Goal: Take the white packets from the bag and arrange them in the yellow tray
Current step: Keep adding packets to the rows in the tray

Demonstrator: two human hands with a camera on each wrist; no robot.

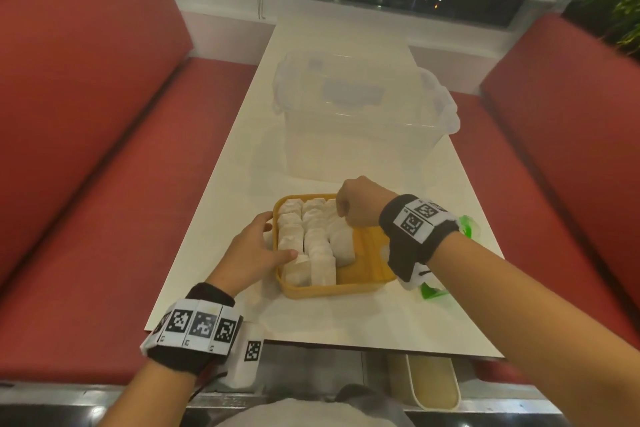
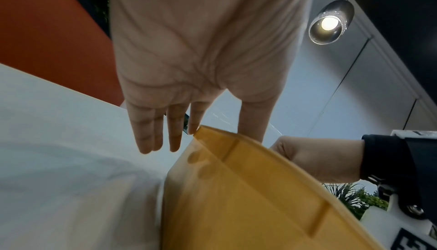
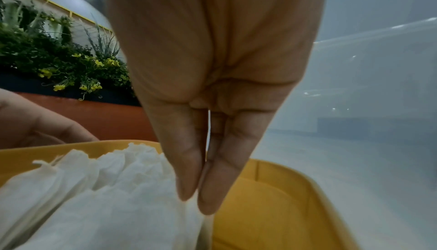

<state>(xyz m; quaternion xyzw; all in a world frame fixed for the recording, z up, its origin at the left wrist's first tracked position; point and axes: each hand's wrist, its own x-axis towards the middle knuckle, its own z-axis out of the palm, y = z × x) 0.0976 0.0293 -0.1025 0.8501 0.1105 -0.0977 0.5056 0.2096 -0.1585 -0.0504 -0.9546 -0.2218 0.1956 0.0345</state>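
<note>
The yellow tray (image 1: 367, 263) lies on the white table, with several white packets (image 1: 311, 236) standing in rows over its left and middle; its near right part is bare. My left hand (image 1: 273, 239) rests against the tray's left wall with straight fingers, thumb over the rim (image 2: 198, 119). My right hand (image 1: 346, 215) hangs over the far right of the rows, fingers pointing down. In the right wrist view its thumb and fingertips (image 3: 197, 201) are straight and together, touching the edge of a packet (image 3: 106, 207). A green bag (image 1: 465, 224) lies behind my right wrist, mostly hidden.
A clear plastic box (image 1: 363, 114) with a lid stands just beyond the tray. Red bench seats (image 1: 104, 184) flank the narrow table on both sides. The table's near edge (image 1: 311, 345) is close to my body.
</note>
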